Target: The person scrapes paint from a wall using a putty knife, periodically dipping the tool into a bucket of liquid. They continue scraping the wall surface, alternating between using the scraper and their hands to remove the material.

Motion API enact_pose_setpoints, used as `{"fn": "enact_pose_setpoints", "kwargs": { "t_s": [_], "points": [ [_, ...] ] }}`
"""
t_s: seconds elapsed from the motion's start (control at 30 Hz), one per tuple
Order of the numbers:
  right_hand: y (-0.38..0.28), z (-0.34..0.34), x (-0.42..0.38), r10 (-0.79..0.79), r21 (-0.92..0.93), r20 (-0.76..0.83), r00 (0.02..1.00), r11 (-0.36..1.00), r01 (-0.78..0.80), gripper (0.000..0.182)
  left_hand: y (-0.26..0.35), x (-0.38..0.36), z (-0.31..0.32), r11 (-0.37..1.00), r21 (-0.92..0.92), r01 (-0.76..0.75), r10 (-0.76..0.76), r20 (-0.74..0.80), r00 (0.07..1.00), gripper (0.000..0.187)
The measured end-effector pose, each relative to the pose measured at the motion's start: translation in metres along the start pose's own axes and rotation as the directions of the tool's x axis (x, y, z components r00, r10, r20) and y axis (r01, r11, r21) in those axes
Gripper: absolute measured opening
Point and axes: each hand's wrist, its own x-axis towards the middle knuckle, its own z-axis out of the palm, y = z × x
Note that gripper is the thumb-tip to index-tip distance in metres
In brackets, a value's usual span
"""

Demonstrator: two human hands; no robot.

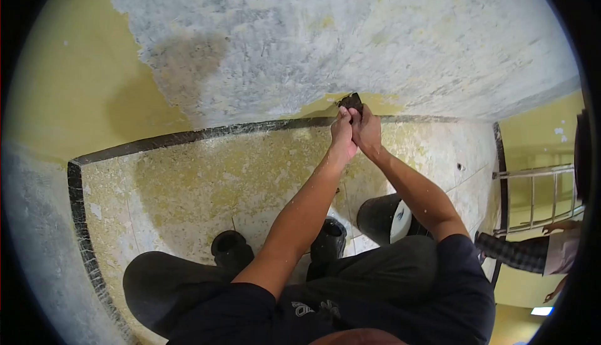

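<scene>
Low on the wall, my left hand [341, 133] and my right hand [368, 131] are closed together around a dark flat scraper [351, 101]. Its broad blade points up against the wall [282, 51], at a patch of yellow paint [322, 105] just above the dark skirting strip [263, 125]. The fingers cover its handle. Around that patch the paint is largely gone, leaving mottled grey and white, while solid yellow stays on the left.
Paint flakes litter the tiled floor [188, 188]. A black bucket [377, 218] stands by my right knee, with a white and dark item beside it. At the right are a metal ladder or scaffold [532, 201] and another person in checkered trousers [516, 251].
</scene>
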Motion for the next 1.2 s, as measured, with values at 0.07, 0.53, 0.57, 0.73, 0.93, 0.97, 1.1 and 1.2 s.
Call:
{"fn": "enact_pose_setpoints", "kwargs": {
  "t_s": [0.07, 0.53, 0.57, 0.73, 0.93, 0.97, 1.1, 1.2],
  "points": [
    [-0.001, -0.002, 0.004, 0.002, -0.037, 0.026, 1.0, 0.999, -0.001, 0.027, 0.002, 0.003, -0.001, 1.0, -0.002, 0.016, -0.016, 0.032, 0.999, 0.022],
    [-0.006, 0.006, 0.001, -0.044, 0.041, 0.049, 0.998, 0.998, 0.042, 0.024, 0.008, 0.002, -0.009, 0.997, -0.018, -0.069, 0.07, 0.032, 0.997, 0.021],
    [-0.007, 0.008, 0.001, -0.003, 0.089, 0.059, 0.998, 0.996, -0.003, 0.024, 0.012, -0.006, -0.004, 0.997, 0.038, -0.066, 0.067, -0.017, 0.998, 0.019],
    [-0.004, 0.007, 0.0, 0.03, 0.231, -0.005, 1.0, 0.973, -0.028, 0.022, 0.002, 0.002, -0.01, 0.994, 0.092, -0.056, 0.062, -0.064, 0.996, 0.019],
    [-0.008, 0.008, 0.004, 0.056, 0.16, 0.08, 0.995, 0.985, -0.068, 0.024, 0.009, 0.008, -0.009, 0.986, 0.103, -0.129, 0.13, -0.009, 0.991, 0.019],
    [-0.009, 0.007, 0.001, 0.061, 0.162, 0.075, 0.995, 0.984, -0.072, 0.024, 0.005, 0.006, -0.008, 0.989, 0.111, -0.098, 0.103, -0.043, 0.994, 0.019],
    [-0.017, 0.006, 0.008, 0.032, 0.193, 0.026, 0.999, 0.98, -0.036, 0.025, 0.018, -0.012, 0.007, 0.99, 0.079, -0.113, 0.114, -0.014, 0.993, 0.015],
    [-0.017, 0.005, 0.006, 0.017, 0.169, 0.042, 0.999, 0.985, -0.024, 0.026, 0.014, 0.0, -0.005, 0.982, 0.145, -0.119, 0.128, -0.053, 0.99, 0.014]
  ]
}}
